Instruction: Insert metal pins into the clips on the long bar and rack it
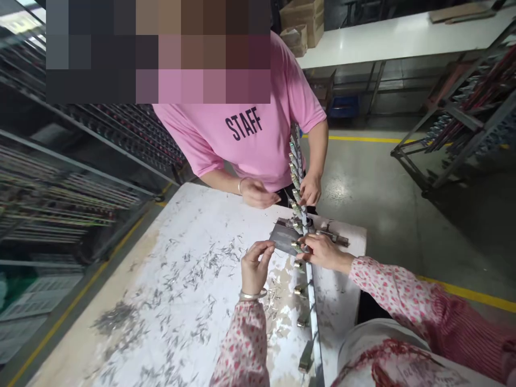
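Observation:
A long pale bar [313,306] wrapped in dark strips runs lengthwise over the table, with several metal-ended clips along its left side. My right hand [322,251] is closed around the bar near its middle, its fingertips on one clip [296,246]. Just left of the bar, my left hand [255,262] is raised in a pinch; whatever is between thumb and forefinger is too small to name. Beyond it lies a dark flat plate [284,239] at a metal fixture [332,236] on the table, partly hidden by the bar and my right hand.
Many small thin metal pieces [189,274] are scattered over the worn white table [173,215]. A co-worker in a pink shirt [258,156] stands opposite, one hand [310,189] at the bar's far part. Loaded racks [60,177] stand left, another rack [447,129] right.

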Motion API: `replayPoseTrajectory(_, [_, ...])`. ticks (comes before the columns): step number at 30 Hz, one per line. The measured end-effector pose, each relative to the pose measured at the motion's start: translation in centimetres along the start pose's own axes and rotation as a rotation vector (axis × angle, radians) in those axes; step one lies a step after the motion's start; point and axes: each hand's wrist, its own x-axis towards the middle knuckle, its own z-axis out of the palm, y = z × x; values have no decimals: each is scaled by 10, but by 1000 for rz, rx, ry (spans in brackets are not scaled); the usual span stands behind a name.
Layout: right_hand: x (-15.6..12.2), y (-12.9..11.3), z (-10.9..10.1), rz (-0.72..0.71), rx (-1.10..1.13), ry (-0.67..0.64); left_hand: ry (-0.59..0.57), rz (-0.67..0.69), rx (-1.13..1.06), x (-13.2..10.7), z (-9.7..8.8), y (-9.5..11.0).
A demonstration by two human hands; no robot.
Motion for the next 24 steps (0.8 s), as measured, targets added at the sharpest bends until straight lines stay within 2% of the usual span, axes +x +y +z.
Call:
replayPoseTrajectory(3, [1,-1,1,8,-37,-16,-1,185,46,9,-6,45])
replayPoseTrajectory(7, [3,-3,-1,44,-83,-60,-58,322,140,17,-8,74])
replayPoseTrajectory(10, [4,-5,-3,55,-78,-71,-132,406,168,21,-9,80])
replayPoseTrajectory(19, [3,-3,-3,42,-46,-92,-279,513,167,28,-9,85])
replayPoseTrajectory(22, [3,1,-2,19,-58,-99,-302,537,192,28,-8,89])
replayPoseTrajectory(24, [2,3,-2,4,-68,-108,-279,532,182,28,-8,86])
